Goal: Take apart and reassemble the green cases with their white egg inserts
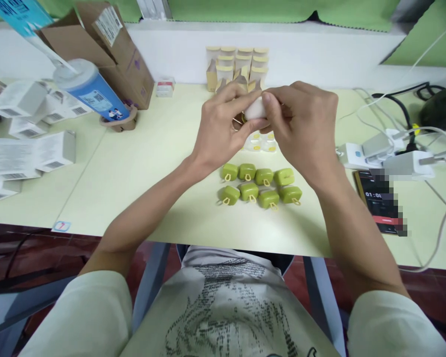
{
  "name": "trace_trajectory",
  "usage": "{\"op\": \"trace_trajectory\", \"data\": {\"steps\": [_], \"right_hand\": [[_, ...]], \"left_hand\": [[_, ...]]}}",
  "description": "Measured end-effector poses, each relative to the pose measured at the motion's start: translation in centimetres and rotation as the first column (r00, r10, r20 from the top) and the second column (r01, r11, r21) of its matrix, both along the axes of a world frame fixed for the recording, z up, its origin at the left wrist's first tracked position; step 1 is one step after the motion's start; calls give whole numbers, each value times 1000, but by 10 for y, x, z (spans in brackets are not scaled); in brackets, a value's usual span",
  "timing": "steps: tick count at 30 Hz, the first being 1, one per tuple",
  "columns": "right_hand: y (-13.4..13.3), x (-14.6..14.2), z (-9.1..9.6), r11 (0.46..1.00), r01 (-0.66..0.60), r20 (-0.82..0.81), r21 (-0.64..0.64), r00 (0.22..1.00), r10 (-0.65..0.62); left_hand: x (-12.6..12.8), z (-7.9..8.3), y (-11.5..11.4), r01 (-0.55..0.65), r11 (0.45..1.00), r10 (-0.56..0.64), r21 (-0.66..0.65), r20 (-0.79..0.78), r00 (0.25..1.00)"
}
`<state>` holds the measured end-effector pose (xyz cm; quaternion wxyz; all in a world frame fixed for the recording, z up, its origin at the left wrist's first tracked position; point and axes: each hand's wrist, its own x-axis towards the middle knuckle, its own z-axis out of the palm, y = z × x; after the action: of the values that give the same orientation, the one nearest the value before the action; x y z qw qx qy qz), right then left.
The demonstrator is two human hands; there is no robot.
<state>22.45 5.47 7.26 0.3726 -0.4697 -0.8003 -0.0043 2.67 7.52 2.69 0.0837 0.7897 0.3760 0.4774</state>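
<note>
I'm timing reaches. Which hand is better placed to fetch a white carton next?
Likely the left hand: the white cardboard cartons lie on its side; the right hand would have to cross. Both pinch a small white rounded piece.

Eight green cases [258, 186] lie in two rows on the pale table [134, 168]. A cardboard box [111, 44] and a blue canister [91, 89] sit far left, white cartons [55, 148] beside them; a phone [377, 198] and chargers [409, 163] lie right.

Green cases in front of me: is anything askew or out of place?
The green cases lie in two rows of four; the far-right case in the back row sits tilted, no yellow loop showing.
</note>
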Motion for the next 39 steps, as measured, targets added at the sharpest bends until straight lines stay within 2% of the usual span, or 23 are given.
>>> {"op": "trace_trajectory", "data": {"steps": [4,8,12,16,20,22,25,28,32,34,36,39], "right_hand": [[2,-3,-2,997,25,3,-71,1000,-25],[1,-8,-3,987,-14,-141,-161,990,-9],[0,-12,-8,986,1,-228,-166,973,-39],[8,-11,-16,978,-62,-342,-199,940,-11],[17,-8,-19,959,-125,-388,-254,921,17],[16,-7,-18,960,-149,-380,-238,924,49],[11,-8,-14,970,-152,-311,-189,946,88],[8,-10,-11,973,-125,-244,-195,967,76],[11,-9,-9,966,-126,-294,-224,954,56],[15,-6,-8,956,-166,-349,-243,934,74],[20,-4,-9,928,-240,-420,-285,902,105],[28,0,-14,872,-335,-528,-356,842,108]], "left_hand": [[4,-10,3,-71,997,71,8,-64,995],[11,-19,5,-101,995,103,28,-110,989],[14,-26,12,-82,995,87,57,-100,991],[13,-31,21,-36,995,41,88,-61,997],[12,-29,20,-53,997,55,49,-32,998],[11,-27,18,-54,998,54,38,-20,998],[11,-27,19,-39,998,40,52,-12,999],[13,-29,23,-11,998,11,65,-5,1000],[13,-26,23,7,997,-8,79,12,1000],[12,-23,22,13,996,-18,91,56,998],[11,-22,20,25,999,-30,45,118,993],[10,-26,22,93,990,-66,-109,224,972]]}}
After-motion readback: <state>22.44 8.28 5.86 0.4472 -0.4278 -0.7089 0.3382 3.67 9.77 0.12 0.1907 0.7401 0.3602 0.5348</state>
